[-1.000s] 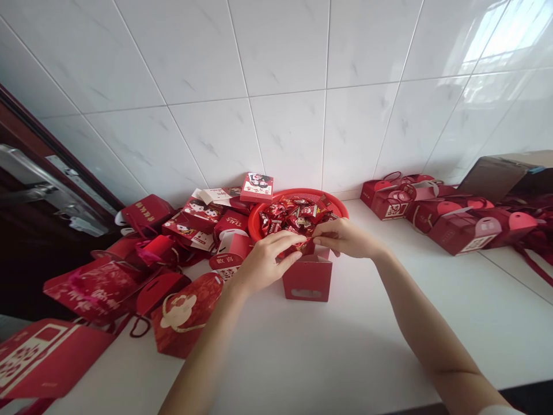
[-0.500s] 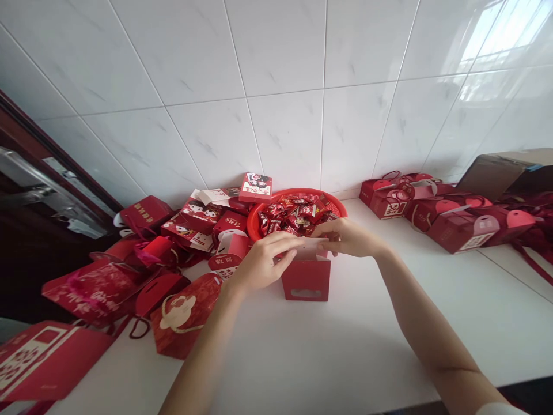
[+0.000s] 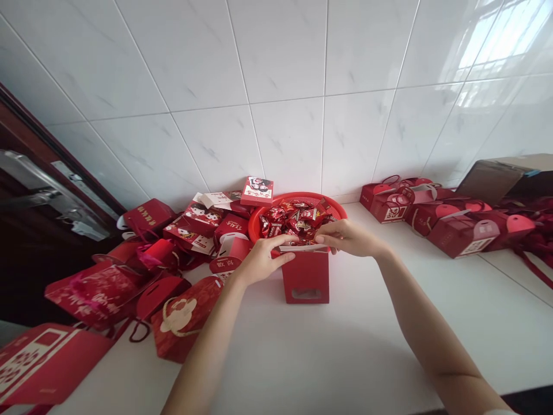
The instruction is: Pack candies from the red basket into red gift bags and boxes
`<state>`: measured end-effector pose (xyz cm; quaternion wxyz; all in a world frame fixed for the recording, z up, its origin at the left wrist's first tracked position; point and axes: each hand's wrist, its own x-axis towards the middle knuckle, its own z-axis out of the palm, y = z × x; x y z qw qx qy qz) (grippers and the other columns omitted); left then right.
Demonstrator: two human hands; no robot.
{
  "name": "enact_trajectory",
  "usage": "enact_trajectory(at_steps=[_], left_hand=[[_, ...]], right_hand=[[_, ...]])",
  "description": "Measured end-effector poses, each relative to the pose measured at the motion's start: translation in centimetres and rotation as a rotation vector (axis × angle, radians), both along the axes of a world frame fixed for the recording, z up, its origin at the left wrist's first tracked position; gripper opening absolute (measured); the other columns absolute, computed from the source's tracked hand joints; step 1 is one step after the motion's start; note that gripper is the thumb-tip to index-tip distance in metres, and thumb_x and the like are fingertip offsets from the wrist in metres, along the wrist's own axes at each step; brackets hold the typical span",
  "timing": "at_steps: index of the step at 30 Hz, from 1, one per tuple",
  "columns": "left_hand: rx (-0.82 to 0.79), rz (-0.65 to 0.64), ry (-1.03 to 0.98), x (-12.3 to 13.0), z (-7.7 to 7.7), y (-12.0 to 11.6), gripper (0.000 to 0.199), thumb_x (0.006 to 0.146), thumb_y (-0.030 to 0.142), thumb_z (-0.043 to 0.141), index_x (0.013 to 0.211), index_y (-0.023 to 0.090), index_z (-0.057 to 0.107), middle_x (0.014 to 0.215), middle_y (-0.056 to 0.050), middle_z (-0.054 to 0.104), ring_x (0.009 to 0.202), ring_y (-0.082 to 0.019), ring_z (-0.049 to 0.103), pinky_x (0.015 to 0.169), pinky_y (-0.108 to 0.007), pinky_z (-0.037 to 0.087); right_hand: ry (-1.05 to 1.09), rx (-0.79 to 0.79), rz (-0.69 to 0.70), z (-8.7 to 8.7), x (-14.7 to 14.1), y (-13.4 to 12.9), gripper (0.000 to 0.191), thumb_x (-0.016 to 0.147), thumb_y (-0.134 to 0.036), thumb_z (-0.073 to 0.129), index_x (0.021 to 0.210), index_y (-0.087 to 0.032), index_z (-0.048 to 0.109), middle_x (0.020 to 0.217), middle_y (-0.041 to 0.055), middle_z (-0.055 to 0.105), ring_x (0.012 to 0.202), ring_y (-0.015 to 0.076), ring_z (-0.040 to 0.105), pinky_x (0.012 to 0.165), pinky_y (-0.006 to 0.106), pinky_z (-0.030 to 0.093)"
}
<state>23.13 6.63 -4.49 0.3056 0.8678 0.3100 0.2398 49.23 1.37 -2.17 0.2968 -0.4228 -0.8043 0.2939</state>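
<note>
A red cardboard gift box (image 3: 306,278) with a small window low on its front stands upright on the white counter. My left hand (image 3: 264,260) is at the box's top left corner, with the thumb in front of the top edge and the fingers behind it. At the top right corner, my right hand (image 3: 352,237) has its thumb and fingers closed around the top edge. A pale strip of the box's inner side shows between my hands. Right behind it, a red plastic basket (image 3: 339,206) holds many red-wrapped candies (image 3: 302,219).
Red gift boxes and bags are heaped on the left, including a patterned bag (image 3: 185,317) by my left forearm. More red boxes (image 3: 462,230) line the wall at right, near a brown carton (image 3: 492,178). A door handle (image 3: 30,199) is at far left.
The box's front panel now stands taller, and its open inside is hidden where it showed before. Both hands have shifted slightly at the top edge.
</note>
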Motion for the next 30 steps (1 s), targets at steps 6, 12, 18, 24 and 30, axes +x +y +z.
enact_trajectory(at_steps=[6, 12, 18, 24, 30], left_hand=[[0.128, -0.006, -0.146, 0.9, -1.2, 0.3, 0.019, 0.091, 0.031, 0.062, 0.106, 0.020, 0.067, 0.106, -0.004, 0.075, 0.101, -0.020, 0.070, 0.094, -0.032, 0.054], [0.183, -0.057, -0.169, 1.1, -2.0, 0.6, 0.008, 0.088, 0.022, 0.059, 0.080, 0.019, 0.059, 0.081, 0.000, 0.069, 0.079, -0.015, 0.065, 0.076, -0.025, 0.053], [0.201, -0.071, -0.124, 0.5, -1.3, 0.4, 0.009, 0.082, 0.025, 0.067, 0.086, 0.018, 0.064, 0.087, -0.002, 0.072, 0.082, -0.018, 0.067, 0.079, -0.028, 0.053], [0.105, -0.047, -0.165, 0.7, -1.2, 0.4, 0.012, 0.088, 0.028, 0.062, 0.090, 0.018, 0.069, 0.092, -0.004, 0.076, 0.089, -0.019, 0.071, 0.086, -0.031, 0.056], [0.044, -0.067, -0.175, 0.9, -1.1, 0.4, 0.012, 0.085, 0.024, 0.065, 0.094, 0.018, 0.071, 0.097, -0.005, 0.078, 0.095, -0.020, 0.072, 0.088, -0.032, 0.058]], right_hand=[[-0.008, -0.070, -0.045, -0.3, 0.1, 0.4, 0.048, 0.098, -0.057, 0.046, 0.068, -0.019, 0.049, 0.063, -0.0022, 0.048, 0.057, 0.0112, 0.053, 0.054, 0.024, 0.044], [-0.095, -0.140, -0.002, -0.7, 0.0, 0.8, 0.029, 0.092, -0.043, 0.059, 0.086, -0.016, 0.067, 0.076, 0.0021, 0.063, 0.059, 0.0122, 0.059, 0.057, 0.025, 0.044], [-0.138, -0.121, -0.072, -0.9, -0.7, 0.8, 0.017, 0.088, -0.033, 0.064, 0.081, -0.017, 0.066, 0.072, 0.0006, 0.062, 0.061, 0.0127, 0.055, 0.059, 0.025, 0.040], [-0.182, -0.053, -0.124, -0.9, -1.2, 0.5, 0.013, 0.083, -0.029, 0.067, 0.078, -0.018, 0.063, 0.067, -0.0021, 0.057, 0.061, 0.0119, 0.046, 0.058, 0.025, 0.035], [-0.230, -0.010, -0.097, -1.0, -1.4, 0.6, 0.011, 0.085, -0.026, 0.066, 0.078, -0.019, 0.062, 0.068, -0.0019, 0.057, 0.062, 0.0123, 0.045, 0.059, 0.025, 0.034]])
